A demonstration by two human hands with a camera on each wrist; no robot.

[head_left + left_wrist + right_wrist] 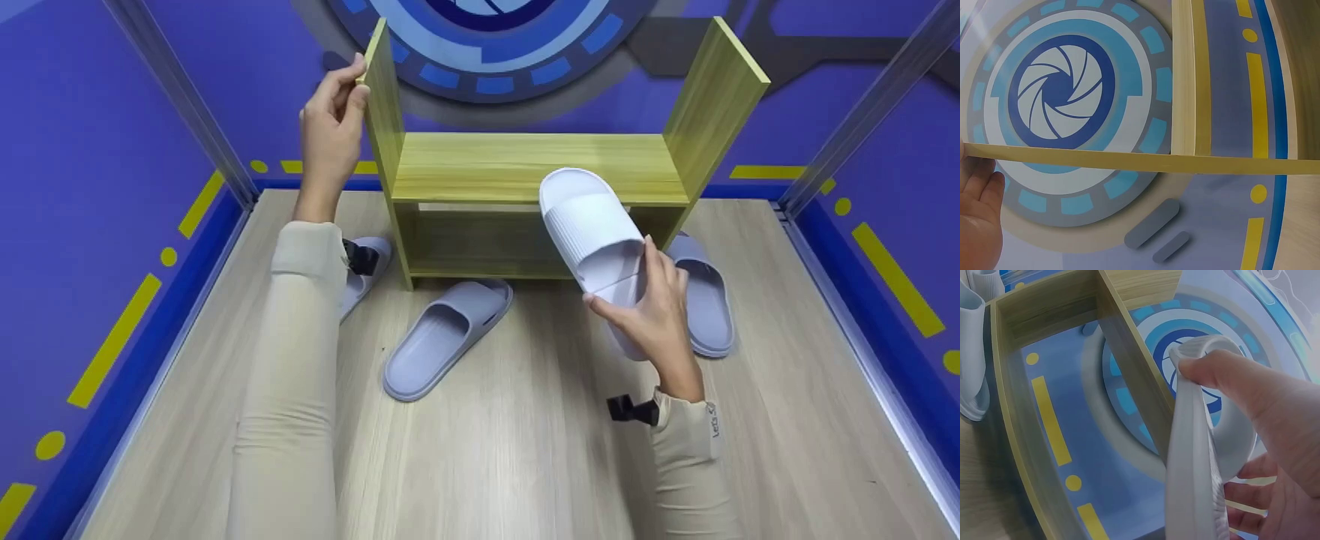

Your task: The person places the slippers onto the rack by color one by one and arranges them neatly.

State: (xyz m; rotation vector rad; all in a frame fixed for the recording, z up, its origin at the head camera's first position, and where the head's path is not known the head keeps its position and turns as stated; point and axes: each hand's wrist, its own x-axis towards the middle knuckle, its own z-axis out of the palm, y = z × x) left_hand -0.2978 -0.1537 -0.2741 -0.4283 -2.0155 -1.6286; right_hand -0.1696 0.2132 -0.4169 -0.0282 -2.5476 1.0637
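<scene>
My right hand [660,315] grips a white slipper [596,221] by its sides near the middle, its toe tilted up in front of a wooden shelf [525,169]. In the right wrist view the slipper [1188,455] appears edge-on, thumb pressed on the sole edge and fingers on the far side. My left hand [334,124] pinches the front edge of the shelf's left side panel [384,97] near its top. Seen from the left wrist, the panel edge [1100,157] runs across the view, with part of the hand [979,214] at lower left.
On the floor [487,465] lie a grey slipper [435,341] before the shelf, another slipper [367,270] partly behind the left sleeve, and a third slipper [705,304] at the shelf's right. Blue printed walls [67,187] enclose the back and sides.
</scene>
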